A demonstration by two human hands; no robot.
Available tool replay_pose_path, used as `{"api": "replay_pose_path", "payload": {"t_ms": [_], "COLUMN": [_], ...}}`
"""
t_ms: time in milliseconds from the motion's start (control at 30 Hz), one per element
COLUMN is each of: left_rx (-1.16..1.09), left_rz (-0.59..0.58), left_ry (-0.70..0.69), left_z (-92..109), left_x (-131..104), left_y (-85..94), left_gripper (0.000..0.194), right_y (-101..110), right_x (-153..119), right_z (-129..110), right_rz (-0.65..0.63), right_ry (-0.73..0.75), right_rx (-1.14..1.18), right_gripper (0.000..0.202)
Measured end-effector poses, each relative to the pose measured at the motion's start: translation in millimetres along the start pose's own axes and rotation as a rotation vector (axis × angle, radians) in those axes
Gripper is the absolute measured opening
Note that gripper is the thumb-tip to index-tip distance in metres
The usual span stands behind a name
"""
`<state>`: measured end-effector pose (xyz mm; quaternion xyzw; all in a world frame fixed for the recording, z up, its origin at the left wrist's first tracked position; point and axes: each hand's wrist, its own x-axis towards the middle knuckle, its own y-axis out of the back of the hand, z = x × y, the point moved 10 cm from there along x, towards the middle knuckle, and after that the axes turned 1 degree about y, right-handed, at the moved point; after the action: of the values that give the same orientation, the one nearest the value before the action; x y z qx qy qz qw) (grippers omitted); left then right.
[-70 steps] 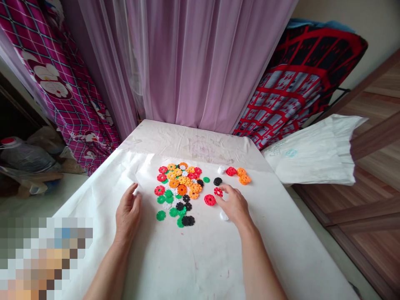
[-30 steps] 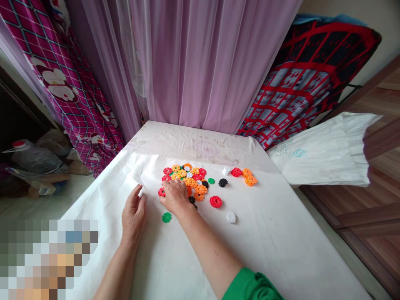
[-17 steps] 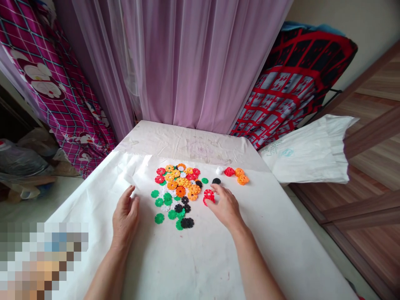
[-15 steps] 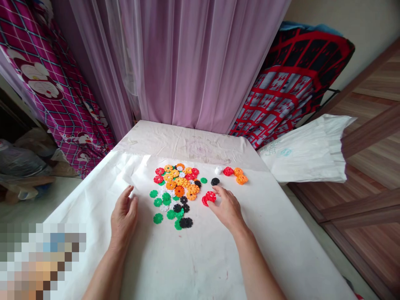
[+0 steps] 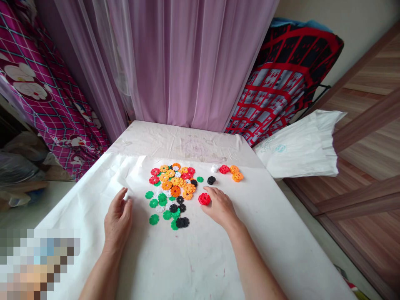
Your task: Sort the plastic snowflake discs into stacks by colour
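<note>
My right hand [image 5: 220, 207] has its thumb and fingers closed around the right side of a small stack of red notched plastic discs [image 5: 204, 199] on the table. To the left, my left hand [image 5: 118, 216] rests on its edge, fingers apart, holding nothing. Between the hands is a loose spread of the same flower-shaped discs: orange discs [image 5: 177, 182] towards the back, green discs [image 5: 153, 203] at the left and front, black discs [image 5: 183, 222] at the near end, with white and red ones mixed in. Some overlap and partly hide others.
Behind my right hand sit a black stack [image 5: 211, 180], a white stack [image 5: 214, 168], a red stack [image 5: 224, 169] and orange stacks [image 5: 237, 176]. A single green disc [image 5: 200, 179] lies nearby. A white bag [image 5: 300, 146] is beside the white-covered table [image 5: 193, 266]; purple curtains [image 5: 187, 62] hang behind.
The red discs by my right hand were offset from one another and now sit together in one stack. My left hand stays in place on the table. The whole view has shifted slightly.
</note>
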<state>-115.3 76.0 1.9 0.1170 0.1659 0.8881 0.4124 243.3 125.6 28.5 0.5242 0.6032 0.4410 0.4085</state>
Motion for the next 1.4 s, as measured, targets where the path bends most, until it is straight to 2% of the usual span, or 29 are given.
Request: {"api": "replay_pose_path", "payload": {"t_ms": [167, 267, 367, 500, 600, 733, 900, 1000, 1100, 1267, 1400], "left_rx": [0.009, 0.027, 0.035, 0.059, 0.096, 0.117, 0.139, 0.133, 0.134, 0.140, 0.145], "left_rz": [-0.007, -0.016, -0.018, -0.023, -0.022, -0.024, -0.026, -0.025, -0.025, -0.022, -0.031], "left_ry": [-0.006, 0.007, 0.009, 0.004, 0.020, 0.043, 0.036, 0.047, 0.062, 0.063, 0.053], "left_z": [-0.6, -3.9, -5.9, -4.4, -3.4, -4.1, -4.3, -4.8, -5.1, -4.4, -3.6], "left_x": [0.5, 1.5, 2.2, 2.0, 1.5, 2.2, 4.9, 5.1, 4.3, 3.7, 4.0], "left_y": [0.3, -0.2, -0.1, -0.5, 0.0, 0.6, 0.7, 1.3, 1.5, 0.4, -0.7], "left_gripper": [0.049, 0.051, 0.052, 0.051, 0.052, 0.053, 0.055, 0.055, 0.057, 0.057, 0.059], "right_y": [-5.4, -4.8, 1.2, 11.0, 17.9, 26.1, 24.3, 25.5, 28.4, 18.8, 10.1], "right_x": [13.1, 16.2, 14.6, 12.6, 21.4, 44.7, 62.4, 58.9, 41.9, 9.4, 9.9], "right_z": [-13.2, -8.9, 16.1, 63.8, 90.8, 109.9, 119.3, 121.3, 128.2, 133.3, 120.8], "right_rz": [-0.075, -0.073, -0.034, -0.010, -0.005, 0.055, 0.092, 0.133, 0.194, 0.205, 0.210], "right_ry": [0.071, 0.064, -0.044, -0.251, -0.363, -0.450, -0.514, -0.513, -0.520, -0.450, -0.338], "right_rx": [-0.097, -0.129, -0.142, -0.165, -0.168, -0.136, -0.078, -0.048, -0.005, -0.062, -0.127], "right_gripper": [0.053, 0.050, 0.046, 0.047, 0.047, 0.048, 0.049, 0.054, 0.057, 0.027, 0.030]}}
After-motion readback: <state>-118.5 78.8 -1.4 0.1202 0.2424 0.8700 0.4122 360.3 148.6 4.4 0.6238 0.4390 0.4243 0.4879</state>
